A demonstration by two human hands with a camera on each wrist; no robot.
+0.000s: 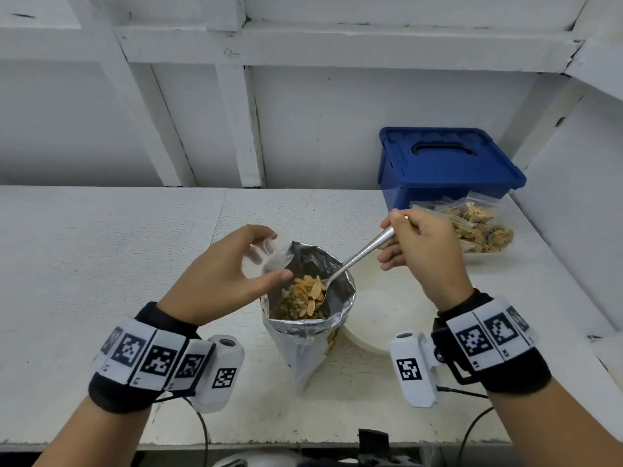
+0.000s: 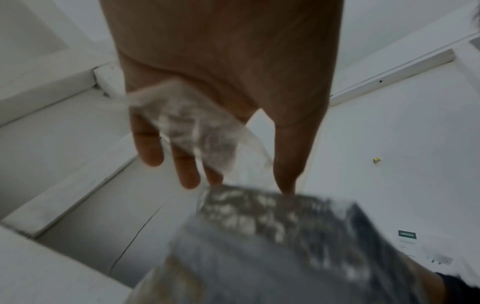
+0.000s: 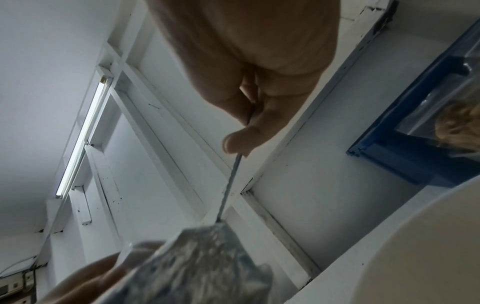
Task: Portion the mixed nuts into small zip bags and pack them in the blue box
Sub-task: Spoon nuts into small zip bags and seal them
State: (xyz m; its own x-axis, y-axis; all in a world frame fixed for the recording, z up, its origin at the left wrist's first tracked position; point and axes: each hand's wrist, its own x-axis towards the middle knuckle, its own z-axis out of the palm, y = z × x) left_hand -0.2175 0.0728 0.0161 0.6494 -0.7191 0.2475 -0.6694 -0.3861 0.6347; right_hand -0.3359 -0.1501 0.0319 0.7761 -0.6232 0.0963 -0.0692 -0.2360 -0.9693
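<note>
An open foil bag of mixed nuts (image 1: 305, 335) stands at the table's middle, its rim blurred in the left wrist view (image 2: 272, 216). My right hand (image 1: 418, 244) grips a metal spoon (image 1: 357, 257) by the handle, and the bowl of the spoon sits among the nuts (image 1: 308, 294) inside the bag. In the right wrist view the spoon handle (image 3: 228, 185) runs down into the foil bag (image 3: 202, 267). My left hand (image 1: 232, 267) holds a small clear zip bag (image 1: 266, 257) just left of the foil bag's mouth; fingers and thumb curl round the zip bag (image 2: 194, 131).
The blue box (image 1: 445, 166) with its lid on stands at the back right. Filled zip bags (image 1: 475, 227) lie in front of it. A white bowl (image 1: 381, 315) sits right of the foil bag. Walls enclose the table at back and right.
</note>
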